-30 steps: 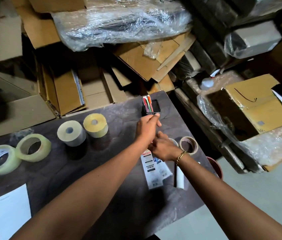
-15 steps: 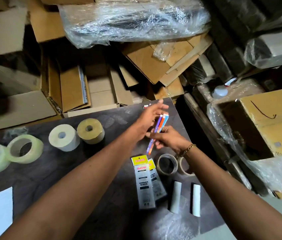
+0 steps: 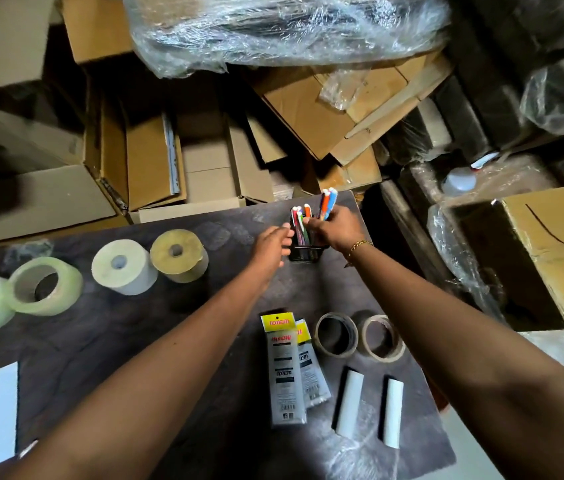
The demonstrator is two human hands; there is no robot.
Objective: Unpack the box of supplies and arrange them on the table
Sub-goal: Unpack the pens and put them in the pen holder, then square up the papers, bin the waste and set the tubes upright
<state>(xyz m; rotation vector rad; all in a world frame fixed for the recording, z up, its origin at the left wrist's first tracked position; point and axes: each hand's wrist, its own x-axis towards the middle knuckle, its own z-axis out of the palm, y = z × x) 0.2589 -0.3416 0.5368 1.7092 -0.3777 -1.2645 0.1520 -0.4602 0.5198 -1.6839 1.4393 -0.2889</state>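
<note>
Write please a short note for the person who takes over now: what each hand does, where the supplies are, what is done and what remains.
Right hand: closed grip on a bunch of pens, tips at the black pen holder at the table's far edge.
Left hand: open, beside the holder, holding nothing.
Done: four tape rolls in a row on the left; two Totem packs, two tape rings and two white tubes laid near the front right; some pens already stand in the holder.
Left: drop the held pens in. The supply box cannot be identified, so check for remaining items.
</note>
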